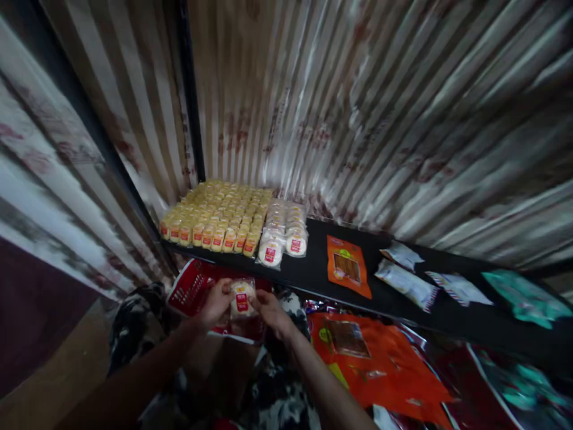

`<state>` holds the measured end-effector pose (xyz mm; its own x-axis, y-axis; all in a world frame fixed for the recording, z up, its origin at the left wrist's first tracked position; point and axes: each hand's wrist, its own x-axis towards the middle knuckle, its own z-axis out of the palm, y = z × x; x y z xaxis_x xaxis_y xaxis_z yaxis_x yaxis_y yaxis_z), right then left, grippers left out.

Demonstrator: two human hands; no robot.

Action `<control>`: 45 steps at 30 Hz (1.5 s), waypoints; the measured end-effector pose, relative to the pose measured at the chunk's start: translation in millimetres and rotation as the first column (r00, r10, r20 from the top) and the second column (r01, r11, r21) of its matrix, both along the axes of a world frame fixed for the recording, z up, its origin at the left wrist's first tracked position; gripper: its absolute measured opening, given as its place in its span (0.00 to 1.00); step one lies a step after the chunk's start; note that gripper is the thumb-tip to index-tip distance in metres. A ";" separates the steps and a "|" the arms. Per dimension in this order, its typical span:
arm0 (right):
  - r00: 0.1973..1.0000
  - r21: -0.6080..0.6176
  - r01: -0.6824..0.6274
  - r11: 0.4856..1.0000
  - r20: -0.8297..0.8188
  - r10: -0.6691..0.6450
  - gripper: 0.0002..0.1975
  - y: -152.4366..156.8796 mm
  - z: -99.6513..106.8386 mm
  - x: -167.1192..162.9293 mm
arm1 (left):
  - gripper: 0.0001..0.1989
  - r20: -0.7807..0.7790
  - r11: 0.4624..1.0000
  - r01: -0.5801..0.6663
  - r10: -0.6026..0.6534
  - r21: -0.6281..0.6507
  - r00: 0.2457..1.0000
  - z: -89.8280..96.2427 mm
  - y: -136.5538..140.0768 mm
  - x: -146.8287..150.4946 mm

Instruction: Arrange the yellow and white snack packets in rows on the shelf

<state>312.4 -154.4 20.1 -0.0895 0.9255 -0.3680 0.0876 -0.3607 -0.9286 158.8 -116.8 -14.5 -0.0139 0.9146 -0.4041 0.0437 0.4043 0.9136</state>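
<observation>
Between my two hands is a clear packet of round white cakes with a red label facing up. My left hand grips its left edge, and my right hand pinches the right edge. Below it, a red plastic basket rests at my lap; its inside is mostly hidden by my hands. On the black shelf just ahead, similar white round packets stand in two rows. To their left are many small yellow wrapped cakes in tight rows.
Farther right on the shelf lie an orange packet, several white packets and a green packet. Lower right, larger orange bags are heaped beside my leg. Corrugated wrapped sheeting rises behind the shelf, with a dark post at left.
</observation>
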 end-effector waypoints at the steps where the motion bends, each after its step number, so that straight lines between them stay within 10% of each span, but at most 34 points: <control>1: 1.000 0.031 0.004 1.000 -0.004 -0.004 0.19 -2.2 5.6 5.9 | 0.16 -0.028 0.999 0.016 -0.015 0.042 1.000 6.4 0.3 4.9; 15: 0.889 0.252 0.458 0.853 -0.112 -0.444 0.21 10.0 18.9 109.2 | 0.25 -0.358 0.782 0.306 -0.114 0.543 0.927 64.8 -1.0 118.2; 21: 0.837 0.310 0.515 0.799 0.021 -0.547 0.20 36.7 3.2 139.7 | 0.25 -0.657 0.661 0.575 -0.160 0.483 0.736 67.2 -1.6 152.1; 31: 0.765 0.382 0.453 0.806 0.298 -0.571 0.16 75.9 -11.8 150.3 | 0.29 -0.751 0.662 0.689 -0.285 0.295 0.595 61.8 20.7 174.0; 45: 0.665 0.415 0.420 0.807 0.465 -0.585 0.18 89.8 -7.9 147.7 | 0.29 -0.703 0.705 0.635 -0.274 0.317 0.656 49.8 28.3 184.8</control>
